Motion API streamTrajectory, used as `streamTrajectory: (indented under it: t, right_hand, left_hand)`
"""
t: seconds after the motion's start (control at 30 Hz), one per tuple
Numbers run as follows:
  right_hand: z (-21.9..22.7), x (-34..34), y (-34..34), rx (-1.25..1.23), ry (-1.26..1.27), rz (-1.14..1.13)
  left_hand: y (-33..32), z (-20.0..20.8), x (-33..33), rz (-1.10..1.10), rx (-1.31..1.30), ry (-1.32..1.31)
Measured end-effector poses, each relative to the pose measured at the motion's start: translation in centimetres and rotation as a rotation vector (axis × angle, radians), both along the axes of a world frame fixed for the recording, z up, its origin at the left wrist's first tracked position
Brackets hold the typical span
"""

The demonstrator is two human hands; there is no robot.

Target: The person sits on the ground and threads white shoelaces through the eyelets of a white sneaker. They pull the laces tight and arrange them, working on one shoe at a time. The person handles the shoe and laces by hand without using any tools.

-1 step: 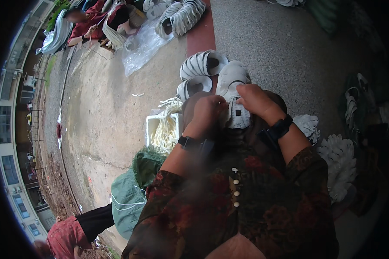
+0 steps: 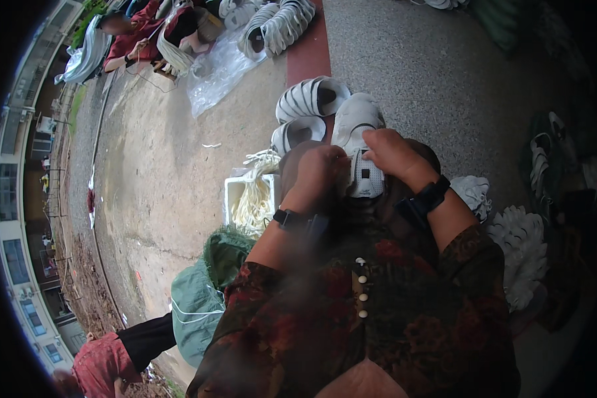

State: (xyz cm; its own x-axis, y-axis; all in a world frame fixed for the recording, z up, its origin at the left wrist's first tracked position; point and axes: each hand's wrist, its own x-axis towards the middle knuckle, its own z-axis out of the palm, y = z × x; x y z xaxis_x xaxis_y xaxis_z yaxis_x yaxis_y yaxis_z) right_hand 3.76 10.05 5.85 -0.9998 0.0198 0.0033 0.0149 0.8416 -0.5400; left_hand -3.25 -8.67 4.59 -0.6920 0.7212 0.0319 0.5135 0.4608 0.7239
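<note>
A white shoe upper [image 2: 359, 114] rests over my lap, its rounded toe pointing away from me. Nearer me is its perforated tongue [image 2: 367, 179], which carries a small dark square patch. My right hand [image 2: 394, 154] grips the upper's right side, thumb lying on top. At its left edge, my left hand [image 2: 320, 174] is closed with the fingers pinched together. Something small and pale may be between those fingertips, but I cannot make it out. Both wrists wear dark bands.
Nested white shoe uppers [image 2: 305, 99] lie just beyond my left hand. A white box [image 2: 231, 199] of cream laces stands left, near a green sack [image 2: 196, 305]. More white pieces [image 2: 519, 252] are piled right. Another person [image 2: 129, 50] sits far left; someone in red [image 2: 103, 361] is lower left.
</note>
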Motion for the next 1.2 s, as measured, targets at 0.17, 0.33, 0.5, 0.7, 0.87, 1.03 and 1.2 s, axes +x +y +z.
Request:
streamTrajectory:
  t: [0.17,0.33,0.5,0.7,0.87,1.03,1.2]
  right_hand:
    - [-0.7,-0.1,-0.2,0.000,-0.003,-0.015]
    - [-1.5,-0.2,-0.6,-0.015,0.036,-0.048]
    - [-1.1,-0.4,0.2,-0.142,0.011,-0.092]
    - [-0.8,0.3,1.4,-0.383,-0.099,-0.112]
    - [-1.2,0.5,1.1,-0.340,-0.054,-0.130]
    - [-1.1,0.5,1.1,-0.334,-0.062,-0.133]
    - [-1.3,0.9,1.3,-0.347,-0.041,-0.102]
  left_hand:
    - [0.7,-0.2,-0.6,-0.029,0.030,-0.007]
    - [1.3,-0.3,-1.0,-0.135,-0.051,0.068]
    - [2.3,0.5,-1.0,-0.106,-0.143,0.131]
    - [3.5,1.6,-1.1,-0.205,-0.328,0.318]
    - [3.9,2.2,-1.5,-0.321,-0.416,0.427]
    - [4.3,1.9,-1.2,-0.245,-0.474,0.409]
    - [4.7,0.6,-1.8,-0.324,-0.269,0.378]
